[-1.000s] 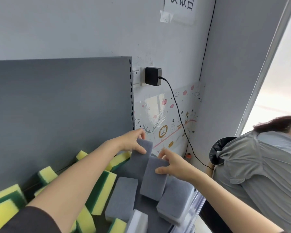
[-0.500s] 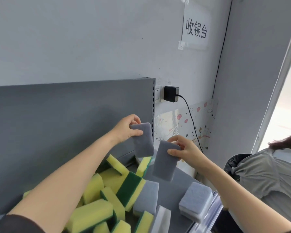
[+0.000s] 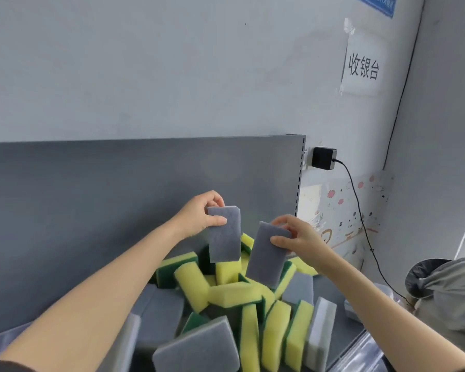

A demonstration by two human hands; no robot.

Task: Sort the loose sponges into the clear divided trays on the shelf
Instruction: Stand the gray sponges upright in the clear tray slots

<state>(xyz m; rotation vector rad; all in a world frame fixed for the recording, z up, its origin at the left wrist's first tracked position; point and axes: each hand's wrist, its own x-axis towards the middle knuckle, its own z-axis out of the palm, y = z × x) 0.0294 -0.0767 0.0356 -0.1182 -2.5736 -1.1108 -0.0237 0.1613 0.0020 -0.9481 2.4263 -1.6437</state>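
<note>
Each of the hands pinches a grey sponge: left hand (image 3: 199, 214) one (image 3: 224, 233), right hand (image 3: 297, 234) another (image 3: 266, 255). Below them, yellow-green sponges (image 3: 226, 291) lie heaped on the shelf (image 3: 330, 294), against its grey back panel (image 3: 105, 197).

Above the heaped sponges (image 3: 234, 291) I had open air to move; the grey back panel (image 3: 105, 189) walled off the far side behind them.

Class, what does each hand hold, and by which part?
Left hand: left grey sponge, by its upper left corner. Right hand: right grey sponge, by its upper right corner.
</note>
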